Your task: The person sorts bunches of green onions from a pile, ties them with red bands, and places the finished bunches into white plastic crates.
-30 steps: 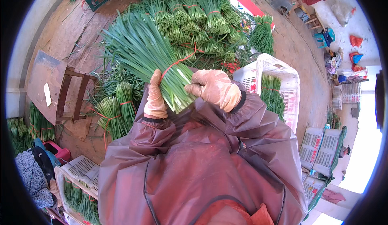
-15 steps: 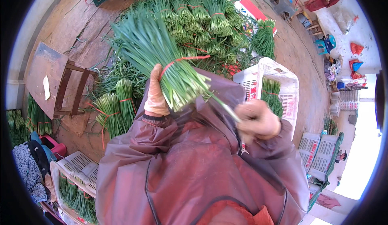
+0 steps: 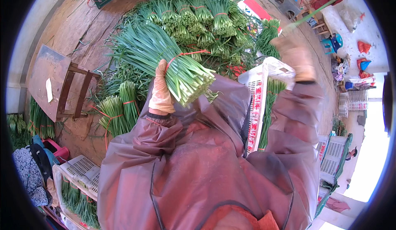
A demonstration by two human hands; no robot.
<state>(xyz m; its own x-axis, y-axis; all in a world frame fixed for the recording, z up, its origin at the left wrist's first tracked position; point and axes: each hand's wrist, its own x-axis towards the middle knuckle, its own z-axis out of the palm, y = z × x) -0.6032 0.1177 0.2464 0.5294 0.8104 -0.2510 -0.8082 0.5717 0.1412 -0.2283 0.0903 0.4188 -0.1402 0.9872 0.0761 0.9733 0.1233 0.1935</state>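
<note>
My left hand (image 3: 160, 90), in a pale glove, is closed around a thick bunch of garlic chives (image 3: 144, 50) in front of me. A red band (image 3: 175, 58) with a loose tail goes round the bunch. The pale cut ends point toward the lower right, and a few stray bits hang below them. My right hand (image 3: 293, 56) is raised out to the right above a white crate (image 3: 258, 102), smeared by motion. A long single chive leaf (image 3: 321, 8) stretches from its fingers toward the upper right. The fingers themselves are blurred.
Tied chive bunches (image 3: 198, 19) lie heaped on the floor ahead, with loose leaves around them. Two more bunches (image 3: 117, 108) stand at my left, near a tipped wooden stool (image 3: 48, 79). Another crate (image 3: 78, 170) with bunches sits at lower left. A blue stool (image 3: 331, 45) is far right.
My right hand has swung up and to the right, away from the bunch, with the leaf drawn clear of it. The bunch in my left hand has tilted slightly.
</note>
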